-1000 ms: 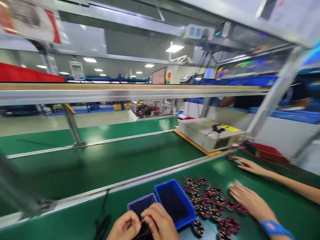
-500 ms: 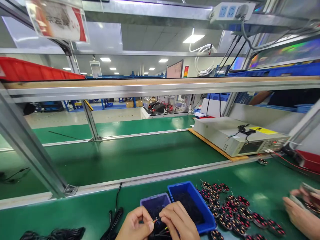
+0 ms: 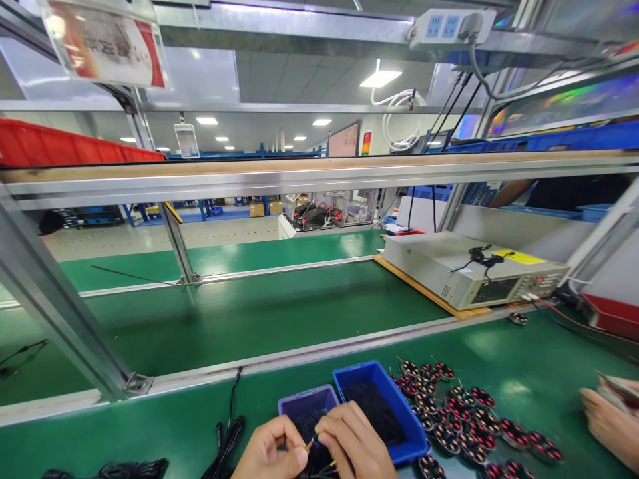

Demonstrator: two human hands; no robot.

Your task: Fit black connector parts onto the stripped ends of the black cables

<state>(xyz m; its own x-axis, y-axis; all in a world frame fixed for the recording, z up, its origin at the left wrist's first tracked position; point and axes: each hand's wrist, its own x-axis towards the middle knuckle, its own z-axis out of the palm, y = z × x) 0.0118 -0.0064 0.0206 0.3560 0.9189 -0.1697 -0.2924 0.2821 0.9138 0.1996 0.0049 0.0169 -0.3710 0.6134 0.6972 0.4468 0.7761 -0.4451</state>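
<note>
My left hand point(image 3: 274, 449) is closed, thumb and forefinger pinching a thin coloured wire point(image 3: 309, 444) with red and yellow on it. My right hand point(image 3: 354, 442) is closed on the other end of the wire, where something small and dark shows at the fingertips. Further thin wires with yellow ends stick out below my right hand. Just behind my hands stand a purple bin point(image 3: 309, 398) and a blue bin point(image 3: 382, 419), both holding small black pieces I cannot make out. Black cables point(image 3: 227, 439) lie beside my left hand.
Several round motor-like coils point(image 3: 462, 416) with copper and red windings cover the bench on the right. A co-worker's hand point(image 3: 609, 419) holds something at the right edge. Behind stand a grey bench instrument point(image 3: 474, 266), a red tray point(image 3: 612, 316) and a metal frame post point(image 3: 64, 299).
The view has shifted slightly. My hands keep their pinch on the wire almost in place. The co-worker's hand at the right has moved slightly, and less of it shows.
</note>
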